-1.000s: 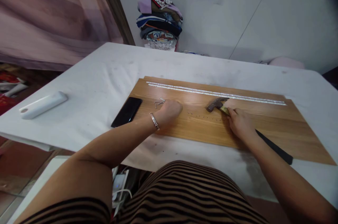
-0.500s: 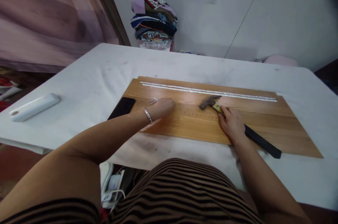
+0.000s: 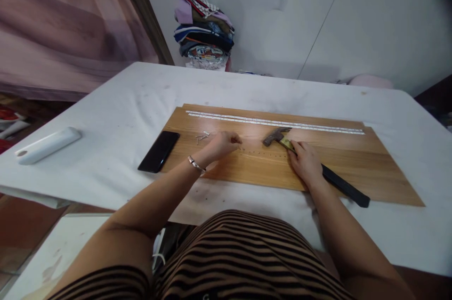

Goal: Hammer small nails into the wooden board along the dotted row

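Observation:
A wooden board (image 3: pixel 339 163) lies on the white-covered table, with a row of small dark dots (image 3: pixel 265 153) along its middle. My right hand (image 3: pixel 304 161) is closed round the handle of a claw hammer (image 3: pixel 273 137), whose metal head rests on or just over the board. Left of the dots, my left hand (image 3: pixel 226 143) is low over the board, fingertips pinched at the left end of the row; what they hold is too small to make out. Several loose nails (image 3: pixel 203 136) lie behind my left wrist.
A black phone (image 3: pixel 159 151) lies across the board's left edge. Two measuring strips (image 3: pixel 275 123) run along the board's far side. A white plastic object (image 3: pixel 48 145) is at the table's left; folded clothes (image 3: pixel 205 31) are stacked beyond the table.
My left hand has moved slightly right and its pinched fingertips now show near the row of dots. More of the phone is uncovered. My right hand still holds the hammer.

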The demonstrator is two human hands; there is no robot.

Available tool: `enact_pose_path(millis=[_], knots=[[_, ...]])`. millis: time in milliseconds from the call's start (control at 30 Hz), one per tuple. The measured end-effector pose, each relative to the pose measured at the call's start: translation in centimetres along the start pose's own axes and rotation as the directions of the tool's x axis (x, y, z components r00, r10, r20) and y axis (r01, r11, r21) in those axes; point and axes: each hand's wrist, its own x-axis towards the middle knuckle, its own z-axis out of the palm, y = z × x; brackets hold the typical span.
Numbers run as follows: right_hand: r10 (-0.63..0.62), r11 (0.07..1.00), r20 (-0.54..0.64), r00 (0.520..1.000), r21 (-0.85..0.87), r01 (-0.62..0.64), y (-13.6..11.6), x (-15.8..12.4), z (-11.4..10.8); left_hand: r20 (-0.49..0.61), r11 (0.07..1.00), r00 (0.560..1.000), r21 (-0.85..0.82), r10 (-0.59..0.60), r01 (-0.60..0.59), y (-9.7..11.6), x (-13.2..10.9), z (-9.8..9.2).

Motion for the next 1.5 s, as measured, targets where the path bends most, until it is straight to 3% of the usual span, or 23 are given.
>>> enact_pose_path(millis=[133,300,500,1167,1333,1500], knots=[[0.002,1.0,0.012,1.0,0.005,-0.002,0.2,0.1,0.1,-0.116,0.988,0.991,-0.129,0.066,-0.081,-0.6,0.3,2.4],[0.003,1.0,0.039,0.999,-0.015,-0.003,0.7,0.5,0.4,-0.249,0.954,0.93,-0.064,0.27,-0.294,-1.3,0.8,4.4],[-0.003,1.0,0.034,0.999,-0.019,0.003,0.8,0.6,0.5,-0.365,0.931,0.864,0.016,0.346,-0.366,-2.6,1.4,6.0],[0.025,0.999,0.068,0.997,-0.023,-0.023,0.4,0.5,0.1,-0.309,0.925,0.875,0.049,0.373,-0.377,-2.3,1.5,6.9],[0.074,0.997,0.198,0.977,-0.001,-0.075,0.7,1.8,-0.7,-0.29,0.927,0.883,0.039,0.368,-0.373,-2.0,1.3,6.9],[0.102,0.962,0.42,0.902,0.189,-0.197,1.2,4.1,-2.3,-0.247,0.952,0.92,0.046,0.306,-0.304,-1.3,0.9,6.8]])
